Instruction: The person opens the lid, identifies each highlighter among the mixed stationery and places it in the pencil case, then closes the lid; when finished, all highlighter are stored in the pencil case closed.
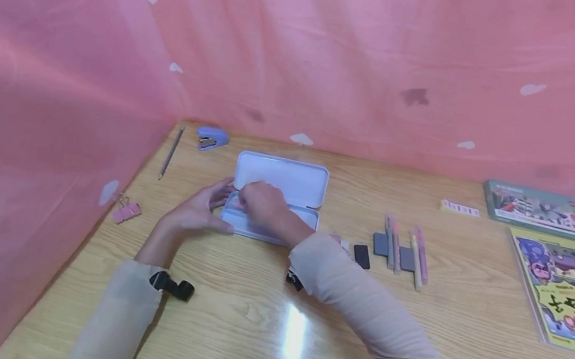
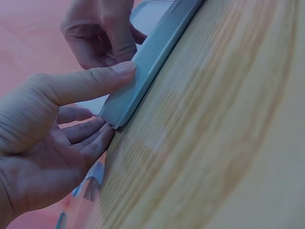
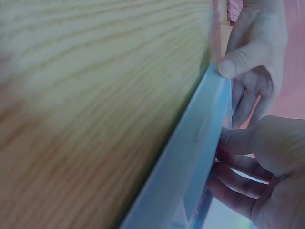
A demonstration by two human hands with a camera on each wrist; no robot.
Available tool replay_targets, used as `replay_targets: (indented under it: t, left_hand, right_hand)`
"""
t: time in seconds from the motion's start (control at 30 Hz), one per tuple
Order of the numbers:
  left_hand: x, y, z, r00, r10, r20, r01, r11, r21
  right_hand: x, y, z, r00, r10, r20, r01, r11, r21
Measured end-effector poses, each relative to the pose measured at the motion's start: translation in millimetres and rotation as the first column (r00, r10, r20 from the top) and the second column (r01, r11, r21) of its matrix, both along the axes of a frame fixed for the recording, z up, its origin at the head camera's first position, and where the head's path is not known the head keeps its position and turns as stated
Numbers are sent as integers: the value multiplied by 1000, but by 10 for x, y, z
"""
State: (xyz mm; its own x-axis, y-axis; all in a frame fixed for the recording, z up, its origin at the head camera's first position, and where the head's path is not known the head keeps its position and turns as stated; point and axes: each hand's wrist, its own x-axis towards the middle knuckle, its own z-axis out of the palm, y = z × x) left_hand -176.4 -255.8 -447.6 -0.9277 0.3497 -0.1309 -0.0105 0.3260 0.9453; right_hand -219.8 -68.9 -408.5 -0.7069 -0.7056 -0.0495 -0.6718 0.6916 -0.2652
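A pale blue pencil case (image 1: 282,177) lies open on the wooden table, its lid tipped back toward the pink cloth. My left hand (image 1: 195,210) holds the case's left end, thumb on the front wall (image 2: 125,102) and the other fingers round the corner. Bent down into the left part of the tray (image 1: 247,226) is my right hand (image 1: 265,201). In the right wrist view the right hand's fingers (image 3: 238,183) reach over the tray wall. Their tips are hidden, so whether they hold something does not show. A small pinkish patch shows beside them.
Left of the case are a blue stapler (image 1: 212,138), a pencil (image 1: 172,152) and pink binder clips (image 1: 127,212). To its right lie a dark block (image 1: 361,256) and several pens (image 1: 394,248) across grey blocks (image 1: 380,244). Farther right are a box (image 1: 540,210) and a book (image 1: 567,295).
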Motion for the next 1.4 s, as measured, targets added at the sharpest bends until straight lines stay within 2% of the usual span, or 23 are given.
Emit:
replay_targets:
  t: [0.1,0.27,0.63,0.77,0.87,0.97,1.07,1.23,1.4]
  left_hand:
    - [-11,7,-10,1000,0,5,-1,1000,21]
    - [-26,12,-27,1000,-8,11,8,999,46]
    - [-63,81,-13,1000,-20,-2,20,1000,2]
    - [-61,77,-9,1000,-13,13,14,1000,-26]
    - [-61,50,-7,1000,-15,15,16,999,-33]
    - [-63,12,-8,1000,-16,9,17,999,-32]
    - [-56,-24,-4,1000,-11,4,12,999,-50]
    - [-30,-58,1,1000,7,5,-7,997,-81]
    - [0,-58,24,1000,7,24,-5,997,-83]
  right_hand:
    - [5,-32,-33,1000,-4,-25,5,1000,9]
    - [-2,-56,-60,1000,-11,-18,11,1000,10]
    - [-39,21,-41,997,-49,58,49,999,-7]
    - [-12,58,91,999,-34,11,34,999,-13]
    - [16,149,335,999,-28,-45,28,1000,-5]
    - [15,340,589,996,-47,-80,46,999,-9]
    - [-23,636,748,994,-61,-88,55,996,-65]
    - [-79,1250,848,993,-114,-37,107,985,-138]
    - [-41,1872,861,972,-225,-69,219,972,-84]
